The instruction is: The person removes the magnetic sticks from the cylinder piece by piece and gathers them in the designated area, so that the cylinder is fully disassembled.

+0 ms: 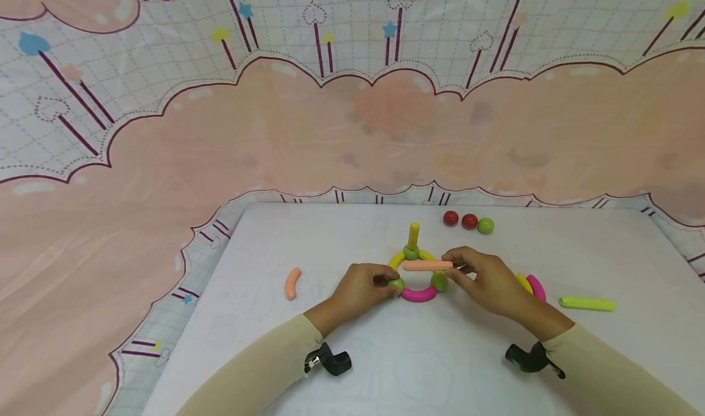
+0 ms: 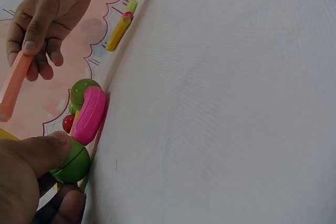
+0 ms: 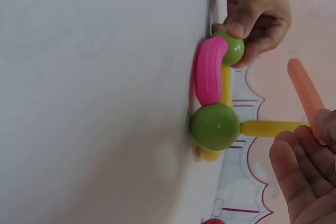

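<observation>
A ring of yellow and magenta curved pieces joined by green balls lies on the white table. My left hand (image 1: 360,287) pinches the ring's left green ball (image 2: 73,165) between thumb and fingers. The magenta curved piece (image 1: 420,295) runs from that ball along the near side to the right green ball (image 1: 439,281). From the far green ball (image 1: 411,252) rises a yellow rod (image 1: 414,235). Above the ring, my right hand (image 1: 492,284) holds a straight peach-orange rod (image 1: 426,265) by one end, its free end pointing left.
A curved orange piece (image 1: 292,283) lies to the left. Behind the ring sit two red balls (image 1: 469,221) and a loose green ball (image 1: 486,226). Yellow and magenta curved pieces (image 1: 536,287) lie by the right wrist, with a lime-green rod (image 1: 587,304) farther right.
</observation>
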`<state>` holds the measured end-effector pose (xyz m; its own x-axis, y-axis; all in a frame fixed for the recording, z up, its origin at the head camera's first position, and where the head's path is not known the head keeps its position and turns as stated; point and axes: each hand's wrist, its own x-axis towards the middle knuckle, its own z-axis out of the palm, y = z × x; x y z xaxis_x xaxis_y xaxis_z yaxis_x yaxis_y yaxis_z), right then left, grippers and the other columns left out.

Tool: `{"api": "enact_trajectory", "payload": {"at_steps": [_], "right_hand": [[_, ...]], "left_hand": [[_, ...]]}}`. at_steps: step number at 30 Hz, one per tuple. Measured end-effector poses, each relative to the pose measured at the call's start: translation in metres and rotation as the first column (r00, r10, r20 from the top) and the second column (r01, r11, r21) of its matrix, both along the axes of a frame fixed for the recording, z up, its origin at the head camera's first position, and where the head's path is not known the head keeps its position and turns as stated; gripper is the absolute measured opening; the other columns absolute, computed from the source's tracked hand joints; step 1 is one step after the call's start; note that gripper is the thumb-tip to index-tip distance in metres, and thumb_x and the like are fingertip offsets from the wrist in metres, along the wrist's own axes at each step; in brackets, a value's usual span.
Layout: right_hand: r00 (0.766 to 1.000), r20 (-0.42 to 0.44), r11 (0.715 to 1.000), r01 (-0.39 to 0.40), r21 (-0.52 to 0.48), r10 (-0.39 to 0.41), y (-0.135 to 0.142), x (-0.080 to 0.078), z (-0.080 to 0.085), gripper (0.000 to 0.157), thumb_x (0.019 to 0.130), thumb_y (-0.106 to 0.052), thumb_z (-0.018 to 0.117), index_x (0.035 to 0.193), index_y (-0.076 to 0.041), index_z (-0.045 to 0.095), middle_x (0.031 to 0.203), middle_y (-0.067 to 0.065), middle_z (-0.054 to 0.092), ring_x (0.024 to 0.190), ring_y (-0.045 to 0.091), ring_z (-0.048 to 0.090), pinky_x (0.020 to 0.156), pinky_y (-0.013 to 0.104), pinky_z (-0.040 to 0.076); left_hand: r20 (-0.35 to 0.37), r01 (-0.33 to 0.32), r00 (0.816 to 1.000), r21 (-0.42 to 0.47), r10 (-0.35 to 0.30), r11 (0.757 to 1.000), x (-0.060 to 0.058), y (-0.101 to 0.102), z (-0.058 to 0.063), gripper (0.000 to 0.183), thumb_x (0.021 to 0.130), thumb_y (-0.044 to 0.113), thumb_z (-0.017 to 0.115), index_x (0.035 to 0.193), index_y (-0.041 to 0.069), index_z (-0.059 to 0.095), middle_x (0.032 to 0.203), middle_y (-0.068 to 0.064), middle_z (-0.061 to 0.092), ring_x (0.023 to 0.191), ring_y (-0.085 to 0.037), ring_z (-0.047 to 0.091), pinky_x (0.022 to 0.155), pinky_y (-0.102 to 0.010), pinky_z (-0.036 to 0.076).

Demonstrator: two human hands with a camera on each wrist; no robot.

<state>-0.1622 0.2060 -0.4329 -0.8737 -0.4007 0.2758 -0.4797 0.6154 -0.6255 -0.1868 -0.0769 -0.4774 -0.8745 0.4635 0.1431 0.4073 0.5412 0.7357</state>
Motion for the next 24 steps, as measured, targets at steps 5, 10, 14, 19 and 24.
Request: {"api": "enact_trajectory", "payload": {"at_steps": [5, 10, 14, 19, 24], "right_hand": [[0.996, -0.092, 1.0, -0.014, -0.017, 0.012, 0.005, 0.0, -0.005, 0.034, 0.086, 0.002, 0.08, 0.115, -0.008, 0.067, 0.106, -0.002, 0.067, 0.09, 0.016, 0.067, 0.077, 0.033, 0.06], [0.993, -0.112, 1.0, 0.028, 0.008, -0.027, 0.01, 0.002, -0.009, 0.035, 0.085, 0.0, 0.081, 0.115, -0.01, 0.068, 0.102, -0.004, 0.063, 0.087, 0.013, 0.06, 0.074, 0.033, 0.058], [0.992, -0.101, 0.997, 0.072, 0.016, -0.07, 0.017, 0.005, -0.012, 0.033, 0.087, -0.002, 0.081, 0.116, -0.01, 0.068, 0.1, -0.003, 0.065, 0.087, 0.015, 0.062, 0.072, 0.033, 0.057], [0.986, -0.138, 0.995, 0.1, 0.007, -0.099, 0.028, 0.007, -0.014, 0.033, 0.087, -0.001, 0.08, 0.116, -0.008, 0.069, 0.097, -0.002, 0.067, 0.084, 0.016, 0.064, 0.068, 0.03, 0.055], [0.984, -0.09, 0.987, 0.16, 0.034, -0.157, 0.038, 0.011, -0.011, 0.03, 0.09, -0.005, 0.079, 0.118, -0.008, 0.07, 0.096, -0.003, 0.07, 0.087, 0.019, 0.066, 0.067, 0.032, 0.053]], "left_hand": [[-0.004, 0.003, 1.0, 0.002, -0.003, 1.0, 0.0, 0.0, 0.0, 0.019, 0.086, 0.014, 0.085, 0.104, 0.013, 0.08, 0.101, 0.004, 0.076, 0.083, -0.002, 0.064, 0.074, -0.02, 0.054], [0.001, -0.001, 1.0, 0.005, 0.001, 1.0, 0.0, 0.0, 0.0, 0.02, 0.086, 0.014, 0.084, 0.106, 0.012, 0.08, 0.102, 0.003, 0.076, 0.083, -0.002, 0.064, 0.074, -0.02, 0.054], [0.0, 0.0, 1.0, 0.01, 0.0, 1.0, 0.0, 0.001, 0.0, 0.02, 0.086, 0.013, 0.084, 0.106, 0.011, 0.08, 0.1, 0.003, 0.076, 0.083, -0.002, 0.064, 0.074, -0.02, 0.054], [-0.014, 0.005, 1.0, 0.013, -0.004, 1.0, 0.0, 0.001, 0.0, 0.02, 0.086, 0.013, 0.085, 0.105, 0.011, 0.08, 0.099, 0.003, 0.076, 0.082, -0.003, 0.064, 0.074, -0.02, 0.054], [-0.003, 0.002, 1.0, 0.024, -0.002, 1.0, 0.0, 0.0, 0.0, 0.019, 0.086, 0.012, 0.085, 0.104, 0.011, 0.08, 0.099, 0.003, 0.076, 0.082, -0.003, 0.064, 0.073, -0.02, 0.054]]}}
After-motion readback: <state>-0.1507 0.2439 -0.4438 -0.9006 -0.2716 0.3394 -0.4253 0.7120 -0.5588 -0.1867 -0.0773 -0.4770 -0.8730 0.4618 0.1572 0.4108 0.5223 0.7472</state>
